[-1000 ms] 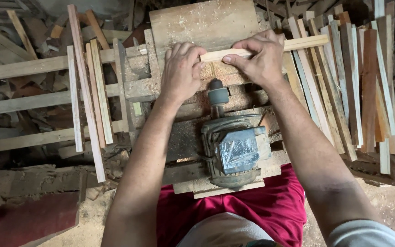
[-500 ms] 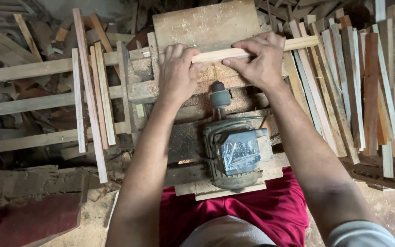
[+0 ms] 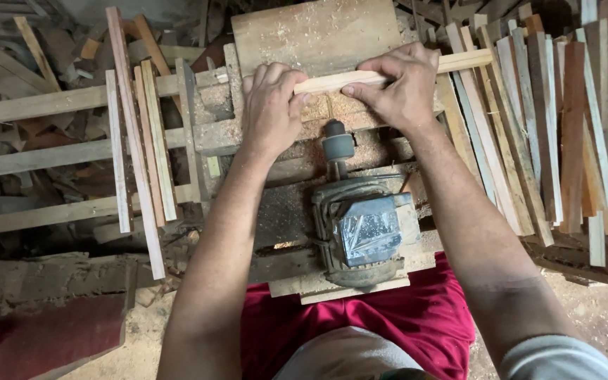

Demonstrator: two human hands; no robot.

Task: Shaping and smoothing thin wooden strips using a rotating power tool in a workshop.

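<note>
A pale wooden strip (image 3: 462, 62) lies crosswise on a sawdust-covered wooden machine table (image 3: 318, 35). My left hand (image 3: 270, 105) presses down on the strip's left end. My right hand (image 3: 397, 84) grips the strip further right, thumb under its near edge. Between and below my hands a grey electric motor (image 3: 364, 229) sits with its shaft and coupling (image 3: 337, 146) pointing toward the strip. Whatever cutter is under the strip is hidden by my hands.
Several cut wooden strips (image 3: 135, 141) lean on horizontal rails (image 3: 36, 105) at the left. A larger pile of strips (image 3: 550, 127) lies at the right. Scrap wood fills the back left. Sawdust covers the floor (image 3: 142, 331) near my red clothing.
Both hands and the strip have slid slightly to the left along the table. My grip is unchanged.
</note>
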